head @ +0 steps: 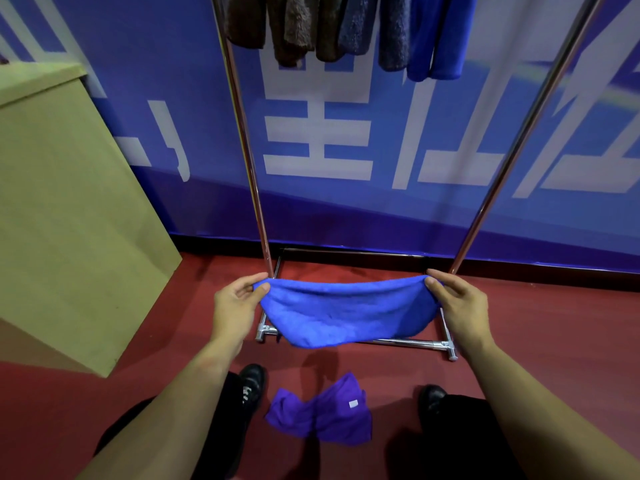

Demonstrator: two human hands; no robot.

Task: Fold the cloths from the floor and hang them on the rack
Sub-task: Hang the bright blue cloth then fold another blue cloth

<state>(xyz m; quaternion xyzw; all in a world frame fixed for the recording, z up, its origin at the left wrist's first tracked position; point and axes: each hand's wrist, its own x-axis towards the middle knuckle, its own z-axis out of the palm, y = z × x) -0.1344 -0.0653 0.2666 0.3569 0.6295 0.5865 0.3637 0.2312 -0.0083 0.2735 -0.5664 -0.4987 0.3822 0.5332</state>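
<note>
A blue cloth [343, 311] sags between my two hands, in the air in front of the rack's base. My left hand [235, 303] pinches its left corner and my right hand [457, 303] pinches its right corner. A crumpled purple cloth [322, 414] with a small white tag lies on the red floor between my shoes. The metal rack [242, 133] stands ahead against the wall. Several brown, grey and blue cloths [346, 29] hang from its top.
A tan cardboard box [62, 202] stands at the left, close to the rack's left pole. A blue banner wall [346, 150] runs behind the rack. The rack's chrome base bars [412, 342] rest on the floor just beyond the held cloth. My black shoes [252, 379] flank the purple cloth.
</note>
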